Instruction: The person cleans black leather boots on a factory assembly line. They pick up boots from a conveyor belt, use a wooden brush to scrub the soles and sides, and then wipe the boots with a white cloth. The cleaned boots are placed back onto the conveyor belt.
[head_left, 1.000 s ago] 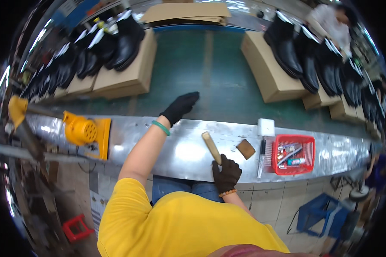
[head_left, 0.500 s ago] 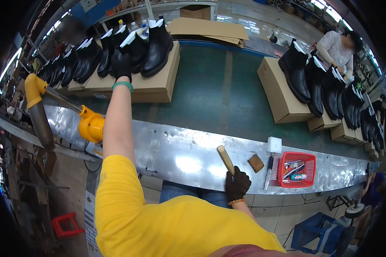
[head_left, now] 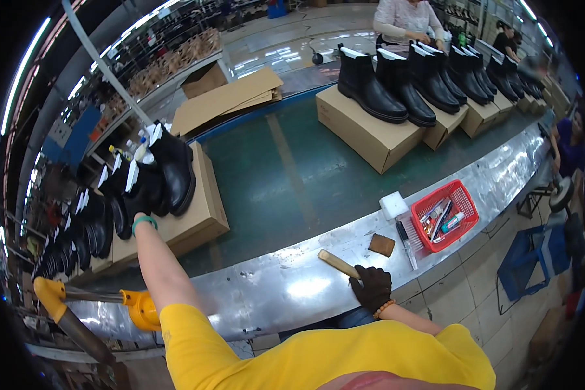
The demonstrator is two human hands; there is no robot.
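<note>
Reaching far out to the left, my left hand (head_left: 136,206) wears a black glove and is at a black ankle boot (head_left: 144,185) with white paper in its top. Glove and boot blend together, so its fingers cannot be made out. Beside that boot, nearer the belt's middle, another black boot (head_left: 176,170) stands on a cardboard box (head_left: 209,207). My right hand (head_left: 372,288), in a dark glove with a beaded bracelet at the wrist, is closed around a wooden handle (head_left: 337,263) over the metal ledge. The tool's other end is hidden by the hand.
On the metal ledge (head_left: 273,294) lie a brown block (head_left: 381,245), a white block (head_left: 392,205), a knife (head_left: 407,245) and a red basket (head_left: 465,237) of small items. A yellow-jointed arm (head_left: 141,309) stands at left. Boots on boxes (head_left: 370,136) line the right; a person works beyond.
The view has swung to the right, so the boots and boxes sit lower and farther left. My left hand stays at the boots; the right still grips the wooden handle, which is tilted more level.
</note>
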